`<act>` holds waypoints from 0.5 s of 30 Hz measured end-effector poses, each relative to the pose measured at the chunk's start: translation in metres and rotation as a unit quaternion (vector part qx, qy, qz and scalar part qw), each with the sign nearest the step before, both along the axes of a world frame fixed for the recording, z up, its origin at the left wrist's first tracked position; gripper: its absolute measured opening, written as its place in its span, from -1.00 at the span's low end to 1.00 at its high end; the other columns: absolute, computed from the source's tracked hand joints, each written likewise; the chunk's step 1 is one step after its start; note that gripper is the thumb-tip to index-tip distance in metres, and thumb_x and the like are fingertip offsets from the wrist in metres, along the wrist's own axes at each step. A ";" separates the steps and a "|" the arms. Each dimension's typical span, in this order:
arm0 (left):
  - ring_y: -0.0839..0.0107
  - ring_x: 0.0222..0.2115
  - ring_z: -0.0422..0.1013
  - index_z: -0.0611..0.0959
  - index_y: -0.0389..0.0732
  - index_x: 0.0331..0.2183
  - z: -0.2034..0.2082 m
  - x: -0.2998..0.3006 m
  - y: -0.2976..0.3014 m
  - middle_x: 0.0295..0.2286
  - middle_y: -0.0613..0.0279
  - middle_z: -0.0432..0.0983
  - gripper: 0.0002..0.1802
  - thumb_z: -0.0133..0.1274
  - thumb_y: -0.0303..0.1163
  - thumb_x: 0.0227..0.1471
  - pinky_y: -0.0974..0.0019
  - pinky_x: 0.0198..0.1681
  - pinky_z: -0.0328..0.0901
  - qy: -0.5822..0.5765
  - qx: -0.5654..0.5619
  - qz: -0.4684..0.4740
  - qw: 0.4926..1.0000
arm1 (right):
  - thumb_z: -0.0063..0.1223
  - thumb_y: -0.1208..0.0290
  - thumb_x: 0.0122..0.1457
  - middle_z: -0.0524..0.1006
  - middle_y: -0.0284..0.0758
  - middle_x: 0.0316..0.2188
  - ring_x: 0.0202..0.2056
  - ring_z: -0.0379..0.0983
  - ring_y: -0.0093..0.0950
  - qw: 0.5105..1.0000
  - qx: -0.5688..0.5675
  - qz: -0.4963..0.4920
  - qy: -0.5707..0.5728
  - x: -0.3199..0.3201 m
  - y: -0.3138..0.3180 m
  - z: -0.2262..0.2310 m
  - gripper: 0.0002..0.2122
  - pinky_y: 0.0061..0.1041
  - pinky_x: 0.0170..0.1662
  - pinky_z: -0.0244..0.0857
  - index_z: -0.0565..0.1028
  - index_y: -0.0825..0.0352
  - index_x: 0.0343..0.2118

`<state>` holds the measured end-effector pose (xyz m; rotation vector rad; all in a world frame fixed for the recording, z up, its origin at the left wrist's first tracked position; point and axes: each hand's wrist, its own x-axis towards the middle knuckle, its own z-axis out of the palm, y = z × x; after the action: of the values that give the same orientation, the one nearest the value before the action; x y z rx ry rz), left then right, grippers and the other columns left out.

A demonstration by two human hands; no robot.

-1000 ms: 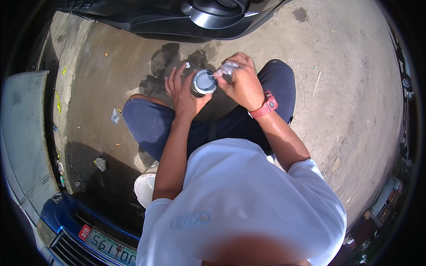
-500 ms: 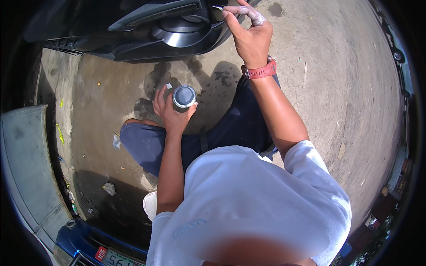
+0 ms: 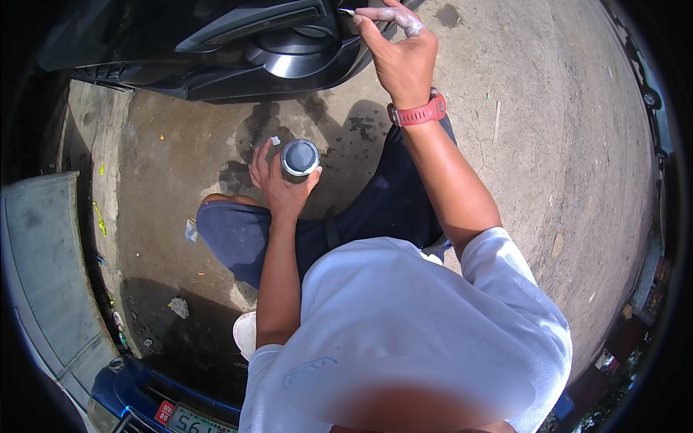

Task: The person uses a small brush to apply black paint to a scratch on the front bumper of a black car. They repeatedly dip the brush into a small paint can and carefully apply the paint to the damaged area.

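Note:
My left hand [image 3: 276,180] is wrapped around a round can [image 3: 300,156] with a pale, smeared rim and a dark grey round top. Just past its fingertips a small white scrap [image 3: 275,141] shows; whether it touches them I cannot tell. At the upper edge, my right hand [image 3: 404,54] reaches to the corner of a black car bumper [image 3: 303,61]. Its thumb and fingers pinch a small, thin whitish piece [image 3: 347,11], too small to name. White residue coats the index finger, and a red watch [image 3: 419,114] sits on that wrist.
My bent knee [image 3: 227,227] in dark trousers lies below the can. Behind me stands a blue car [image 3: 155,386], and a grey metal panel [image 3: 43,260] rises at the left. A stone [image 3: 179,307] and bits of litter lie on the concrete ground [image 3: 548,144].
My right hand has shifted slightly left along the bumper, with the small piece still pinched. The left hand and the can have hardly moved.

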<state>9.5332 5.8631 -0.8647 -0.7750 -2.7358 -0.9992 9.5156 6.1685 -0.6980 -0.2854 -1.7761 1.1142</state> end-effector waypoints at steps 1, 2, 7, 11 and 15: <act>-0.21 0.51 0.14 0.75 -0.16 0.09 0.000 0.000 0.000 0.43 0.10 0.39 -0.10 0.74 -0.03 -0.28 -0.41 0.55 -0.01 0.001 0.001 -0.001 1.000 | 0.48 0.54 0.27 0.83 -0.31 -0.22 0.20 0.64 -0.18 1.000 -0.001 -0.002 0.004 -0.001 0.000 0.000 -0.90 -0.02 0.45 0.34 0.85 0.33 -0.18; -0.21 0.51 0.14 0.75 -0.16 0.09 0.000 0.000 0.000 0.43 0.10 0.39 -0.10 0.74 -0.03 -0.28 -0.41 0.55 -0.01 0.000 0.001 0.000 1.000 | 0.48 0.54 0.27 0.83 -0.31 -0.23 0.18 0.66 -0.20 1.000 -0.003 -0.003 0.008 -0.001 0.001 0.000 -0.90 -0.03 0.45 0.34 0.86 0.33 -0.18; -0.21 0.51 0.13 0.75 -0.17 0.09 0.000 -0.001 0.000 0.43 0.09 0.38 -0.09 0.74 -0.03 -0.28 -0.41 0.55 -0.02 -0.002 0.006 -0.003 1.000 | 0.46 0.55 0.28 0.83 -0.33 -0.27 0.04 0.71 -0.30 1.000 0.005 0.003 0.002 -0.002 0.002 0.003 -0.91 -0.06 0.46 0.37 0.86 0.32 -0.20; -0.21 0.51 0.13 0.75 -0.18 0.09 -0.002 -0.001 -0.001 0.43 0.08 0.38 -0.10 0.74 -0.02 -0.27 -0.41 0.55 -0.02 0.002 0.004 -0.003 1.000 | 0.44 0.56 0.28 0.82 -0.33 -0.29 0.00 0.72 -0.34 1.000 0.017 0.000 0.006 -0.003 0.002 0.003 -0.91 -0.06 0.47 0.37 0.86 0.32 -0.20; -0.21 0.51 0.13 0.75 -0.17 0.10 -0.001 0.000 -0.001 0.43 0.08 0.38 -0.09 0.74 -0.02 -0.27 -0.41 0.55 -0.02 -0.005 0.001 -0.002 1.000 | 0.44 0.56 0.28 0.82 -0.34 -0.29 0.00 0.72 -0.34 1.000 0.018 0.000 0.010 -0.002 0.003 0.000 -0.91 -0.05 0.47 0.37 0.86 0.33 -0.20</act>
<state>9.5329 5.8623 -0.8660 -0.7761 -2.7420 -1.0103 9.5136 6.1715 -0.6976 -0.2519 -1.7777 1.0801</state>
